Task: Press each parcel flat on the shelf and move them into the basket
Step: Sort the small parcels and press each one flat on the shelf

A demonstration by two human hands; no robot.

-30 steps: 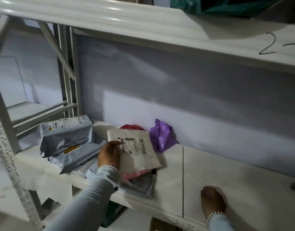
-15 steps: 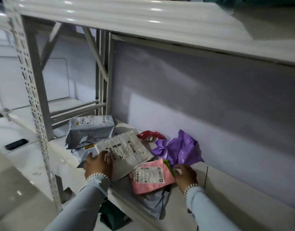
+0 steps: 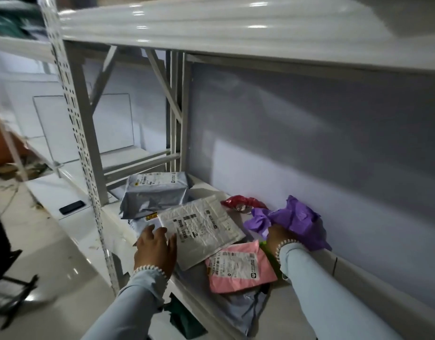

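Currently left hand (image 3: 155, 246) lies flat, fingers straight, on the white parcel (image 3: 201, 227) near the shelf (image 3: 297, 312) front edge, presumably pressing it flat. Right hand (image 3: 278, 238) reaches into the purple bag (image 3: 297, 220) by the back edge; finger state hidden. No basket visible.

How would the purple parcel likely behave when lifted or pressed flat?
The purple parcel looks crumpled and bunched, so it would probably flop and sag. Its loose folds suggest light, soft contents that compress easily. The film looks smooth, so it may slip under the right hand.
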